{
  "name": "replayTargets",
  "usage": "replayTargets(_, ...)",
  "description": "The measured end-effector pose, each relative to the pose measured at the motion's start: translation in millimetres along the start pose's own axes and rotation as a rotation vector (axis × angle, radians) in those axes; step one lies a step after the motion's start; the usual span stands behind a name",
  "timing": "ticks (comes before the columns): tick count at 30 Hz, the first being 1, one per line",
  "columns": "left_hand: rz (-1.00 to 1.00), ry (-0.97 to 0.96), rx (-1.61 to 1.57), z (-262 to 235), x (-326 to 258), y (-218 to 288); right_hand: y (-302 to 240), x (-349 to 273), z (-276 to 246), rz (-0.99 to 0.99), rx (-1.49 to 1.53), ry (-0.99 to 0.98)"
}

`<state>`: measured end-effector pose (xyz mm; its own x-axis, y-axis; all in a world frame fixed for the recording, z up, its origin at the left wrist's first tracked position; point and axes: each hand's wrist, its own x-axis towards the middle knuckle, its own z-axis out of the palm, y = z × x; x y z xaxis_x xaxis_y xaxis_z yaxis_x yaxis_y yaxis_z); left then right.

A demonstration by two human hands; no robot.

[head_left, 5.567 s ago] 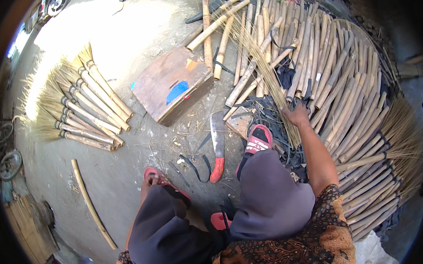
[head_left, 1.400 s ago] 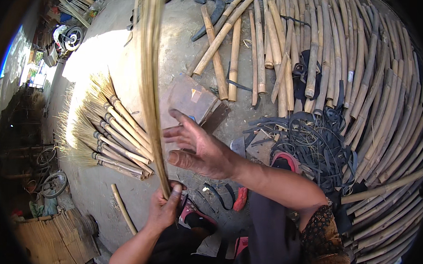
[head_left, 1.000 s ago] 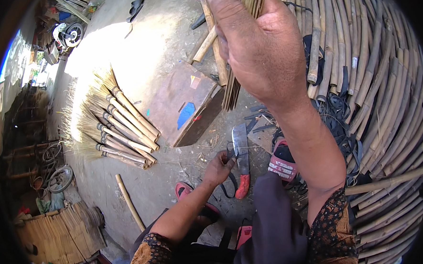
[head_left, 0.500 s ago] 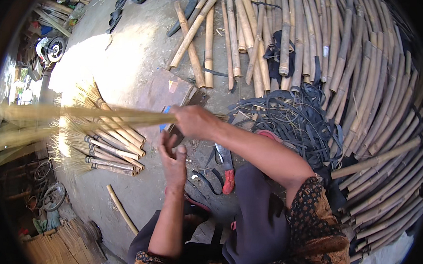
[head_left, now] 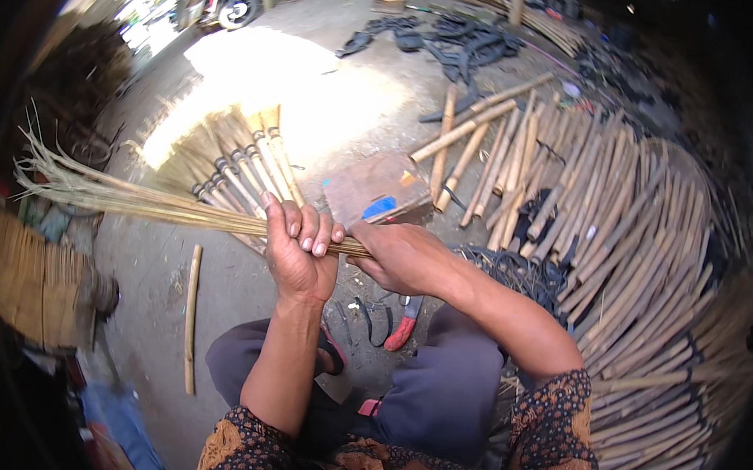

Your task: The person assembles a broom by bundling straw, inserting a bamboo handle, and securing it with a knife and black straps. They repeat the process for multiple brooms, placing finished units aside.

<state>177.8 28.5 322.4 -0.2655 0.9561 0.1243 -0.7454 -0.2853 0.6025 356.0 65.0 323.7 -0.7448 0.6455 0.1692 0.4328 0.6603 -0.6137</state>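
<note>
Straw Bundle Held in Two Hands

Yellow straw makes up the long bundle (head_left: 165, 209) that both hands hold. The left hand (head_left: 299, 252) wraps tight around it, fingers (head_left: 315, 230) curled over the top. The right hand (head_left: 401, 257) grips the thick end just beside the left hand. The thin tips fan out far past the left hand. Beyond the grip lie finished brooms (head_left: 236, 155) and a wooden block (head_left: 377, 192). Bamboo poles (head_left: 614, 247) lie on the right hand's side.
</note>
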Motion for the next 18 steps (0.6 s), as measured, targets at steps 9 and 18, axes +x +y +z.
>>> replayTargets(9, 0.083, 0.384, -0.277, 28, -35, 101, -76, 31, 25, 0.219, 1.238, 0.376)
replayTargets(18, 0.359, 0.417, -0.133, -142, -72, 198, -29, 30, 64, 0.181, 0.405, -0.058)
